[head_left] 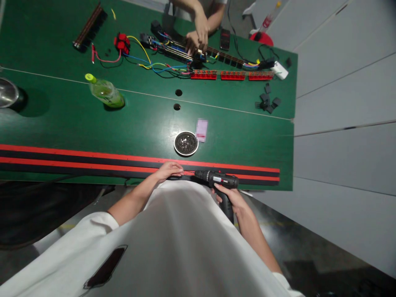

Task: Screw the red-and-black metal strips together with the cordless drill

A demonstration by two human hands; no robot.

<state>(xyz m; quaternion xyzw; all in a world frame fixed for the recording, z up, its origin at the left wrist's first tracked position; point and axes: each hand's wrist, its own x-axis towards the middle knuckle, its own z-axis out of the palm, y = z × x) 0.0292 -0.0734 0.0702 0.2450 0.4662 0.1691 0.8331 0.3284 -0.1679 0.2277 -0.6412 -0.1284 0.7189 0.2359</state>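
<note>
My right hand point(232, 197) is closed round the grip of a black cordless screwdriver point(218, 180), whose nose points left along the long red and black strip point(93, 161) on the near edge of the green table point(139, 119). My left hand point(168, 170) rests on that strip just left of the tool's tip, fingers curled and pressing down on it. A small round dish of dark screws point(186, 143) sits just beyond the strip, with a blurred pink card point(201, 129) beside it.
A green drink bottle point(106, 93) lies on the table at the left, a metal bowl point(8, 94) at the far left. Across the table another person's hands point(198, 35) work on wired red and black strips point(232, 75). Loose black parts point(267, 102) lie at the right.
</note>
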